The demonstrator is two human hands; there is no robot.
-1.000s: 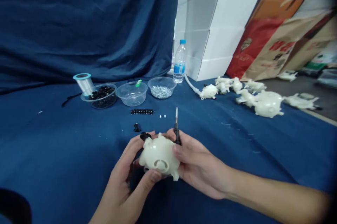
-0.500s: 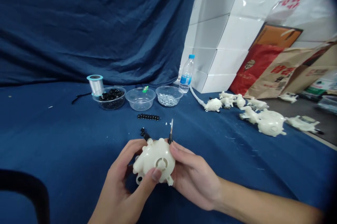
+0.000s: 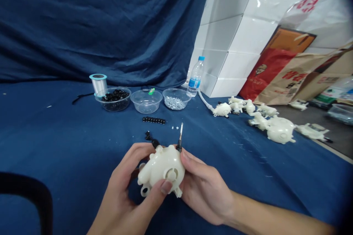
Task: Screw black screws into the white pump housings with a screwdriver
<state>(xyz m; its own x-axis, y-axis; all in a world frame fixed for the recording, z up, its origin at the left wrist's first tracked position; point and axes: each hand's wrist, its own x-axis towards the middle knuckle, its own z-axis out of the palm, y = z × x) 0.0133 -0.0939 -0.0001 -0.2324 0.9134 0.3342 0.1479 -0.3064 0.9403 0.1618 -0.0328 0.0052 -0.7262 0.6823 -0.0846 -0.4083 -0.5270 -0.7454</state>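
"Where is the white shell [image 3: 162, 165]?"

"Between the two hands, lifted in front of the blue cloth [image 3: 68, 154]; the left hand [image 3: 124, 183] is closed round it, thumb across the slotted disc on its near face; the right hand [image 3: 205, 187] is curled at the other side, seemingly gripping a slender tool [image 3: 180, 139] whose pale tip points up and away."

"And the black piece [image 3: 155, 143]?"

"At the shell's far upper edge, near the left fingers; whether it is fixed there or merely held cannot be told."

"Which step is in hand, then?"

"Probably steadying and orienting the shell, since the tool's tip points clear of it; the row of black parts [image 3: 153, 120] and two small bright bits [image 3: 174, 128] lie on the cloth beyond."

"What would the next move call for?"

"Likely a firm left hold, with the right hand free enough to aim the tool; a loose grip might let the rounded shell roll."
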